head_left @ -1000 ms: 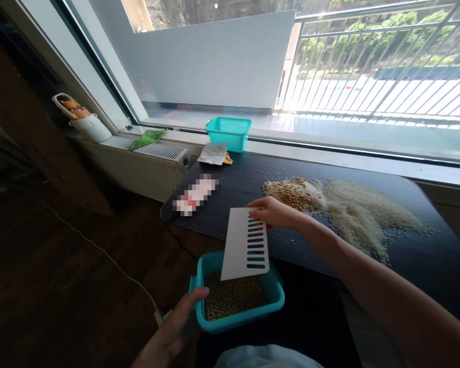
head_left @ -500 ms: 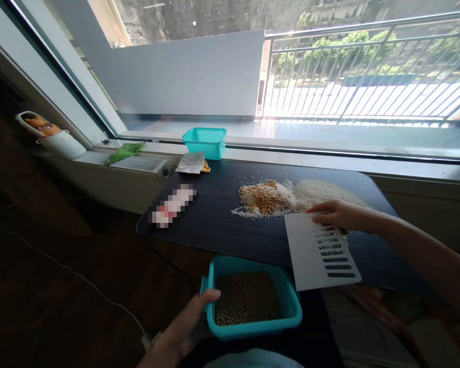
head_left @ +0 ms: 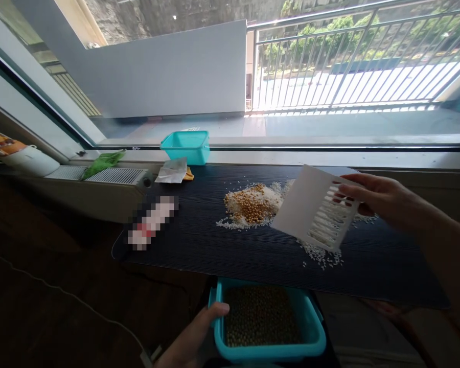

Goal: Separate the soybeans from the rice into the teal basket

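My right hand (head_left: 383,200) grips a white slotted plastic scoop (head_left: 315,208), tilted above the black table mat (head_left: 199,240). Rice grains (head_left: 322,254) lie scattered under its lower edge. Left of the scoop sits a pile of soybeans (head_left: 252,203) mixed with white rice. My left hand (head_left: 193,340) holds the left rim of a teal tub (head_left: 268,352) at the near table edge. That tub is filled with soybeans (head_left: 260,322).
A second teal tub (head_left: 186,146) stands by the window sill at the back. A small plastic bag (head_left: 171,171) lies beside it. A blurred-out flat object (head_left: 151,223) rests on the mat's left end. A radiator (head_left: 99,176) with a green cloth (head_left: 101,161) is at left.
My right hand carried the scoop from over the bean tub to the right and up, over the rice beside the bean pile. The view has shifted, so the tub sits lower in frame.
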Demonstrator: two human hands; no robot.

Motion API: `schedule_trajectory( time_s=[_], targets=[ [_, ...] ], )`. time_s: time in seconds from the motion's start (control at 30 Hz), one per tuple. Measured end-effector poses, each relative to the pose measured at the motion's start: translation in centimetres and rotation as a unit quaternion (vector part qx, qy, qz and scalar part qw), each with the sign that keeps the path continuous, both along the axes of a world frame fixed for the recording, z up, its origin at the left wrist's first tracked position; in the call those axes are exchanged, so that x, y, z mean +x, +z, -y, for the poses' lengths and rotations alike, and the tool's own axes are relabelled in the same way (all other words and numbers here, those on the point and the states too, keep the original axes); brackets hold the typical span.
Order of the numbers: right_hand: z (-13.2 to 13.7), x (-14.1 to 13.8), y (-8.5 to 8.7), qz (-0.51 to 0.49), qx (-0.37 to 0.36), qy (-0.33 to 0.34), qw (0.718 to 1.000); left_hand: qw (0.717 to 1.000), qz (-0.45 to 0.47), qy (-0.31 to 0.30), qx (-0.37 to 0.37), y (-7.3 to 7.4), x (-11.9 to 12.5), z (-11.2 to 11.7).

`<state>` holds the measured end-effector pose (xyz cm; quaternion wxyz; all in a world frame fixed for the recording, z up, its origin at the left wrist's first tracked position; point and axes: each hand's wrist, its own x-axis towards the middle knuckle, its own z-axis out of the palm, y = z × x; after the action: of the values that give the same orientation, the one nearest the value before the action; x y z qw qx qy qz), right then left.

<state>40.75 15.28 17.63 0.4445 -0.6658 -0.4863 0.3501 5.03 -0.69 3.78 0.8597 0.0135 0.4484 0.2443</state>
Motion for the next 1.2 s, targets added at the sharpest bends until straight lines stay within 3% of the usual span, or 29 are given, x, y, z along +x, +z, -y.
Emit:
schedule_trajectory(
  time_s=[0.1, 0.27, 0.5, 0.6, 0.7, 0.8, 1.03, 1.2],
  targets=[
    [2.1, -1.0, -1.7, -0.066, -0.006, -0.004, 0.998, 1.0, 0.0, 0.003, -0.006, 0.2, 0.2, -0.3],
    [5.9, -4.1, -4.8, -0.181, 0.057, -0.104, 0.976, 1.0, -0.005, 0.014, -0.017, -0.2, 0.1, -0.5],
    [6.6, -8.1, -7.9, -0.274, 0.112, -0.125, 0.947, 0.999, -0.027, 0.019, -0.032, -0.8, 0.2, -0.3],
    [7.1, -8.3, -8.6, -0.207, 0.106, -0.105, 0.967, 0.999, -0.021, 0.027, -0.028, -0.6, 0.3, -0.3],
    [8.1, -7.1, -8.9, -0.041, 0.07, -0.082, 0.993, 0.999, -0.017, 0.036, -0.027, -0.6, 0.3, -0.5],
    [8.8, -5.8, -9.0, 0.078, 0.043, -0.036, 0.995, 0.999, -0.021, 0.031, -0.036, -0.7, 0.5, -0.8],
    [7.5, -6.2, -9.9, 0.096, 0.068, -0.064, 0.991, 0.998, -0.041, 0.027, -0.036, -0.4, 0.7, -1.0],
    [7.1, -6.6, -9.8, 0.077, 0.055, -0.032, 0.995, 0.998, -0.032, 0.033, -0.038, -0.3, 0.7, -0.9]
  ],
)
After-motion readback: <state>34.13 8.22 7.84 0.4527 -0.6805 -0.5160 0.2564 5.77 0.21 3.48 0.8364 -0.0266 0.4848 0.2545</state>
